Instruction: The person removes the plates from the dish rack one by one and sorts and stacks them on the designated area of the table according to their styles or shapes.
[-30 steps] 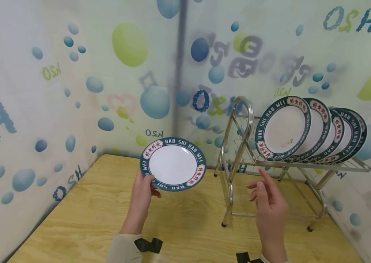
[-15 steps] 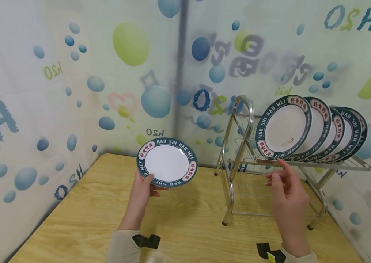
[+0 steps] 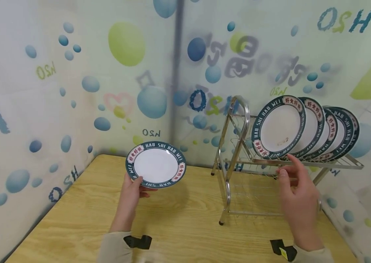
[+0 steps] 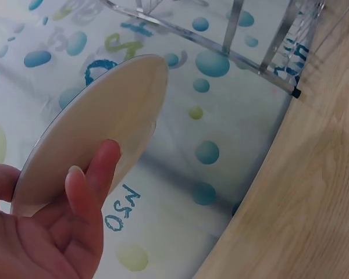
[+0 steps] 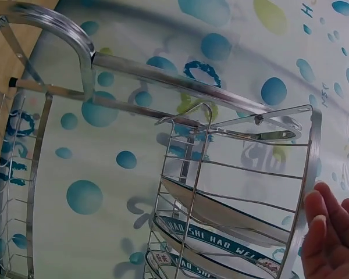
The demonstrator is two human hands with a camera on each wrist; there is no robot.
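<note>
My left hand [image 3: 129, 197] holds a round white plate [image 3: 155, 164] by its near-left rim, thumb on top and fingers beneath. A dark green band with white letters and red characters runs round its edge. In the left wrist view the plate's pale underside [image 4: 99, 116] faces the camera, with fingertips [image 4: 107, 157] against it. My right hand [image 3: 298, 201] holds nothing; its fingers are loosely bent at the front rail of a metal dish rack [image 3: 246, 118]. Several matching plates [image 3: 279, 128] lean in a row on the upper shelf, just above that hand.
The rack stands on a wooden table [image 3: 185, 226] at the right, near the patterned wall [image 3: 132, 87]. Its lower wire shelf [image 3: 254, 195] lies under the plates. The frontmost racked plate has a brownish mark [image 3: 283, 141]. In the right wrist view, wire dividers [image 5: 244, 165] stand between plates.
My left hand has drifted left with the plate still held. The right hand has moved right and up to the rack's front rail, under the racked plates.
</note>
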